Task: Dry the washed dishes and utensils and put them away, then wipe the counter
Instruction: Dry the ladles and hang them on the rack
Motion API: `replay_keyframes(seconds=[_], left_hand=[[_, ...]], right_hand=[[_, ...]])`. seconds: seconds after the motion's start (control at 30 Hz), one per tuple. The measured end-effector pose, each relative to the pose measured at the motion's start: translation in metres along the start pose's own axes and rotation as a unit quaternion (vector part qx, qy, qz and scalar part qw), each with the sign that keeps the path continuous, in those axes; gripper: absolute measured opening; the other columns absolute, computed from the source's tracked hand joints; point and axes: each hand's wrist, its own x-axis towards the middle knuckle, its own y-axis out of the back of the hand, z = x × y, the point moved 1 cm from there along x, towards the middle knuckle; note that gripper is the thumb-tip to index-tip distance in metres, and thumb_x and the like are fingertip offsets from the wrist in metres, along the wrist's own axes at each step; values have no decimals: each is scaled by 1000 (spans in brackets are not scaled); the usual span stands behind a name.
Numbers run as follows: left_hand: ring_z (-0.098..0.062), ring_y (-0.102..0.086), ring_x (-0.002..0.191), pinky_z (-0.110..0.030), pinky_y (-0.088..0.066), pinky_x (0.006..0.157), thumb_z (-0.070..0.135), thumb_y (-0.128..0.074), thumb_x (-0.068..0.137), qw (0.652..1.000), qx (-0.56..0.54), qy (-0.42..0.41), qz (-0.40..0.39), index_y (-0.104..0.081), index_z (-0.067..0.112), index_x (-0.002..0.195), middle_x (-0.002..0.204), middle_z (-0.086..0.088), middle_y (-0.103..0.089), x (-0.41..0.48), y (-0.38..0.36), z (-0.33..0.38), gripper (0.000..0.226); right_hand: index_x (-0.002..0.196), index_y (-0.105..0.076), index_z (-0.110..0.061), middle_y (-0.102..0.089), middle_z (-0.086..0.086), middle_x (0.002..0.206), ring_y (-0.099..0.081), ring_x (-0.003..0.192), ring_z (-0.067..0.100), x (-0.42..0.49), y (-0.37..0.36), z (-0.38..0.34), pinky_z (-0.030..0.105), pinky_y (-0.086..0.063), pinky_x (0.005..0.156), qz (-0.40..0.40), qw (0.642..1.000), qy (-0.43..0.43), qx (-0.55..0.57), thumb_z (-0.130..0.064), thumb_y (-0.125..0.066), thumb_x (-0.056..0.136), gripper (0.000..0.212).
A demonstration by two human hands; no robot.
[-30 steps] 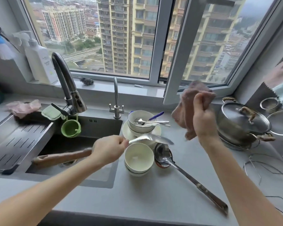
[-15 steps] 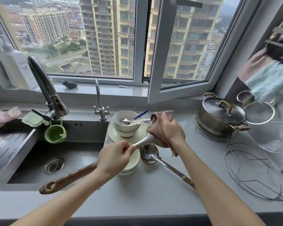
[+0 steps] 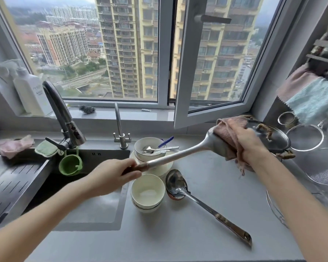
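Observation:
My left hand (image 3: 112, 175) grips the wooden handle of a long steel spatula (image 3: 180, 153), held level above the counter and pointing right. My right hand (image 3: 244, 142) holds a pink cloth (image 3: 226, 133) wrapped round the spatula's blade. Below it, stacked white bowls (image 3: 147, 192) stand beside a steel ladle (image 3: 197, 201) lying on the grey counter (image 3: 178, 233). Behind them another bowl (image 3: 150, 148) with spoons in it sits on a white plate (image 3: 165, 167).
The sink (image 3: 87, 205) with its tall faucet (image 3: 61, 114) and a green cup (image 3: 70, 165) lies to the left. A lidded steel pot (image 3: 273, 140), strainers (image 3: 305, 137) and wire racks (image 3: 322, 167) crowd the right side. The open window sash (image 3: 182, 72) juts inward above the counter.
The spatula has swung up and out to the right. My left hand slid down onto its wooden handle, and my right hand with the cloth moved right along the blade.

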Motion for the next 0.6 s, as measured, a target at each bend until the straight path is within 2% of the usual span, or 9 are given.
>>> replay_keyframes(seconds=[0.07, 0.1, 0.2, 0.27, 0.33, 0.4, 0.47, 0.5, 0.6], left_hand=[[-10, -53, 57, -24, -36, 54, 54, -48, 89, 999, 32, 2, -38, -48, 30, 84, 61, 7, -56, -2, 1, -4, 25], [-11, -54, 55, -23, -36, 52, 56, -47, 88, 999, 28, 6, -32, -45, 30, 79, 58, 6, -56, -2, 2, -7, 27], [-10, -49, 50, -20, -33, 48, 60, -50, 82, 998, -36, 10, 46, -42, 32, 66, 55, 8, -54, -3, 3, -5, 34], [-10, -47, 51, -20, -32, 49, 54, -53, 84, 993, -76, 18, 84, -41, 32, 60, 52, 6, -51, 3, -4, 10, 35], [-9, -47, 53, -20, -31, 50, 44, -54, 89, 991, -98, 24, 91, -44, 33, 62, 54, 7, -51, 11, -14, 32, 31], [-11, -53, 61, -23, -37, 55, 43, -51, 91, 990, -115, 18, 77, -58, 29, 79, 65, 7, -58, 21, -25, 51, 20], [-10, -53, 64, -24, -40, 60, 42, -49, 92, 989, -130, 10, 67, -61, 23, 94, 72, 7, -60, 30, -33, 67, 22], [-7, -50, 62, -22, -38, 59, 41, -49, 93, 989, -133, 9, 70, -59, 21, 93, 70, 8, -58, 34, -35, 75, 22], [-6, -44, 59, -18, -31, 53, 38, -48, 94, 983, -139, 2, 120, -50, 27, 76, 65, 10, -49, 43, -30, 89, 21]], right_hand=[[98, -64, -8, -66, 10, 80, -63, 58, 26, 7, 5, -8, 29, -46, 34, 9, 1000, -2, 15, -44, -68, 83, 39], [98, -64, -8, -66, 8, 79, -64, 59, 24, 11, 7, -11, 29, -48, 37, 24, 999, -5, 34, -44, -68, 84, 39], [104, -64, -10, -71, 8, 93, -69, 78, 25, 21, 11, -11, 35, -56, 58, 75, 984, -18, 159, -47, -69, 82, 44], [96, -65, -14, -73, 8, 98, -70, 75, 23, 20, 3, -9, 39, -56, 62, 79, 962, -41, 260, -51, -63, 86, 38], [91, -61, -13, -75, 5, 82, -70, 62, 18, 8, -18, -6, 43, -58, 66, 44, 936, -54, 344, -47, -51, 94, 35], [106, -59, -10, -73, 7, 87, -69, 73, 22, -5, -46, -4, 46, -57, 76, -8, 928, -47, 371, -42, -50, 95, 35], [115, -57, -6, -68, 8, 91, -66, 77, 22, -18, -68, -4, 39, -57, 70, -9, 931, -15, 365, -33, -53, 96, 34], [115, -56, -4, -67, 9, 92, -66, 76, 23, -21, -77, -2, 37, -58, 66, -6, 930, 3, 368, -28, -55, 96, 31], [105, -58, -3, -67, 16, 94, -68, 80, 29, -36, -100, 8, 43, -59, 72, -62, 922, 25, 382, -17, -53, 97, 17]])
